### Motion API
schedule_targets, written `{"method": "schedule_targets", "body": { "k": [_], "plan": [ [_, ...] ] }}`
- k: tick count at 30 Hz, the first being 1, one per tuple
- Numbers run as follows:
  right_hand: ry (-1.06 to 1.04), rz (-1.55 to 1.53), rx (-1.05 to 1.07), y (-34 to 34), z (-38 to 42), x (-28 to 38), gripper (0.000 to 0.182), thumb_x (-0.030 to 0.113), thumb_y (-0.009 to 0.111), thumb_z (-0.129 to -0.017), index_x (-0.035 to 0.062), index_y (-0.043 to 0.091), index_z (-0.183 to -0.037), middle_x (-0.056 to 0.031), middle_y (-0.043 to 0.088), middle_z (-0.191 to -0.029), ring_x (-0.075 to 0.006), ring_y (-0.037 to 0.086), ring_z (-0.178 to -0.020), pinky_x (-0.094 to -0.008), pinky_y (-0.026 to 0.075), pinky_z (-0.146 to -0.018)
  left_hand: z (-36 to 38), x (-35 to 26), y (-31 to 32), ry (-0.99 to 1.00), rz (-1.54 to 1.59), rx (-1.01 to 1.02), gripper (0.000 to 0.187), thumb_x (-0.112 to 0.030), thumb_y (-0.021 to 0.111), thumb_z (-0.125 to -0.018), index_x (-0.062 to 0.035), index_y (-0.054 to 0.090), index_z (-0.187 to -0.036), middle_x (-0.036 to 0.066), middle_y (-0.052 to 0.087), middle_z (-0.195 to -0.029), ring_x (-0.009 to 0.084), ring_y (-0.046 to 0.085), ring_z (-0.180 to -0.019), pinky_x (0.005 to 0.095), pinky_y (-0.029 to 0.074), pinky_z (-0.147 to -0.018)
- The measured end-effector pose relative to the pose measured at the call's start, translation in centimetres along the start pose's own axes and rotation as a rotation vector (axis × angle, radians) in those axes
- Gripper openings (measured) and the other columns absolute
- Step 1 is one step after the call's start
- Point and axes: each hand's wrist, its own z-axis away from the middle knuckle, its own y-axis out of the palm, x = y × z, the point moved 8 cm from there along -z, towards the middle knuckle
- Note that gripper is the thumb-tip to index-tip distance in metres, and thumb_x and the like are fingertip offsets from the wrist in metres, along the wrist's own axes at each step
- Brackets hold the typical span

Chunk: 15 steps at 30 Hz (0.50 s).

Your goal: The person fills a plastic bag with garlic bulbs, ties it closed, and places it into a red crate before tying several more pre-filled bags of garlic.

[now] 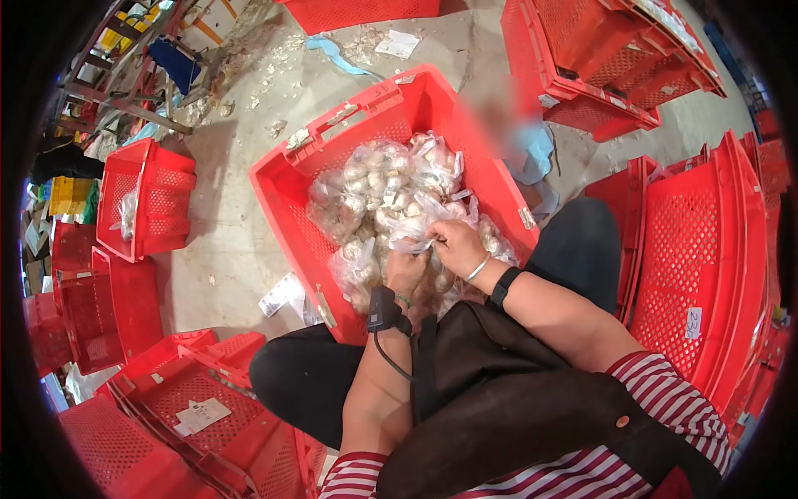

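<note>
A large red crate (278,195) stands between the knees, holding several clear plastic bags of pale, roundish bulbs (374,170). Over the near part of the crate, my left hand (407,270) and my right hand (455,246) meet at the gathered top of one clear bag (411,233). The fingers of my right hand pinch the plastic. My left hand is closed around the bag's neck just beside it, its fingertips partly hidden. Other filled bags lie around and beneath both hands.
Stacked red crates (686,258) rise at the right, with more at upper right. A smaller red crate (166,200) stands at the left, and others crowd the lower left. Papers (397,44), a blue strip (337,56) and scraps lie on the floor.
</note>
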Motion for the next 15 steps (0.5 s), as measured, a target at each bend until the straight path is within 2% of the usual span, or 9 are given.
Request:
{"method": "schedule_targets", "body": {
  "k": [2, 4, 6, 8, 9, 11, 12, 14, 15],
  "plan": [
    [0.021, -0.035, -0.016, 0.1, 0.1, -0.7, 0.018, -0.001, 0.055, -0.069, 0.0026, 0.062, -0.085, -0.0137, 0.062, -0.074, -0.0271, 0.062, -0.07, -0.0344, 0.049, -0.065, 0.3, 0.9, 0.3, -0.081, 0.017, 0.039, 0.019, -0.018, 0.062, -0.073, -0.0012, 0.061, -0.082, 0.018, 0.063, -0.079, 0.0345, 0.061, -0.075, 0.0381, 0.047, -0.065],
    [0.088, -0.025, 0.003, 0.2, 0.0, -1.4, 0.014, 0.002, 0.056, -0.07, 0.0029, 0.061, -0.083, -0.0146, 0.062, -0.076, -0.0299, 0.061, -0.074, -0.0375, 0.048, -0.067, 0.5, 0.0, 0.4, 0.034, 0.268, 0.045, 0.022, -0.02, 0.062, -0.072, -0.0017, 0.062, -0.084, 0.018, 0.064, -0.081, 0.0341, 0.062, -0.077, 0.0371, 0.048, -0.067],
    [0.155, -0.013, 0.023, 0.4, 0.3, -2.8, 0.011, 0.004, 0.056, -0.071, 0.0033, 0.06, -0.081, -0.0155, 0.062, -0.078, -0.0328, 0.061, -0.078, -0.0405, 0.047, -0.07, 0.5, -0.6, 0.2, 0.039, 0.2, 0.037, 0.021, -0.019, 0.061, -0.072, -0.0021, 0.062, -0.084, 0.016, 0.064, -0.079, 0.0306, 0.062, -0.075, 0.0355, 0.048, -0.067],
    [0.46, 0.075, -0.109, -0.3, 1.5, -6.3, 0.013, 0.008, 0.055, -0.073, 0.0039, 0.062, -0.084, -0.0153, 0.063, -0.08, -0.0314, 0.061, -0.08, -0.0393, 0.048, -0.071, 0.7, -1.4, -0.2, -0.016, 0.04, 0.03, 0.02, -0.018, 0.061, -0.072, -0.0027, 0.062, -0.085, 0.012, 0.063, -0.075, 0.0211, 0.062, -0.073, 0.0311, 0.047, -0.067],
    [0.454, 0.077, -0.113, 0.1, 1.4, -7.2, 0.013, 0.008, 0.055, -0.073, 0.0039, 0.062, -0.084, -0.0153, 0.063, -0.08, -0.0314, 0.061, -0.08, -0.0393, 0.048, -0.071, 0.6, -1.0, 0.1, -0.011, 0.041, 0.026, 0.02, -0.018, 0.061, -0.072, -0.0027, 0.062, -0.085, 0.012, 0.063, -0.075, 0.0211, 0.062, -0.073, 0.0311, 0.047, -0.067],
    [0.597, -0.142, -0.117, 1.4, 2.1, -9.8, 0.017, 0.011, 0.052, -0.076, 0.005, 0.064, -0.087, -0.015, 0.064, -0.082, -0.0281, 0.062, -0.081, -0.0367, 0.047, -0.073, 0.5, 1.8, 0.6, -0.141, 0.209, -0.05, 0.019, -0.018, 0.062, -0.073, -0.0035, 0.063, -0.085, 0.012, 0.063, -0.074, 0.0194, 0.062, -0.072, 0.0295, 0.046, -0.067],
    [0.597, -0.137, -0.115, 1.2, 2.0, -9.9, 0.017, 0.011, 0.052, -0.076, 0.005, 0.064, -0.087, -0.015, 0.064, -0.082, -0.0281, 0.062, -0.081, -0.0367, 0.047, -0.073, 0.5, 1.7, 0.8, -0.143, 0.214, -0.051, 0.019, -0.018, 0.062, -0.073, -0.0035, 0.063, -0.085, 0.012, 0.063, -0.074, 0.0194, 0.062, -0.072, 0.0295, 0.046, -0.067],
    [0.487, -0.279, 0.107, 2.8, 1.3, -9.2, 0.02, 0.012, 0.05, -0.076, 0.0046, 0.064, -0.087, -0.0139, 0.065, -0.082, -0.0233, 0.062, -0.079, -0.0337, 0.047, -0.073, 0.5, 1.2, 0.8, -0.055, 0.591, -0.109, 0.017, -0.018, 0.064, -0.073, -0.0045, 0.063, -0.083, 0.014, 0.063, -0.075, 0.0222, 0.063, -0.072, 0.0314, 0.046, -0.064],
    [0.488, -0.277, 0.108, 2.5, 1.3, -8.6, 0.02, 0.012, 0.05, -0.076, 0.0046, 0.064, -0.087, -0.0139, 0.065, -0.082, -0.0233, 0.062, -0.079, -0.0337, 0.047, -0.073, 0.7, 0.8, 0.6, -0.057, 0.592, -0.11, 0.017, -0.018, 0.064, -0.073, -0.0045, 0.063, -0.083, 0.014, 0.063, -0.075, 0.0222, 0.063, -0.072, 0.0314, 0.046, -0.064]
  ]
}}
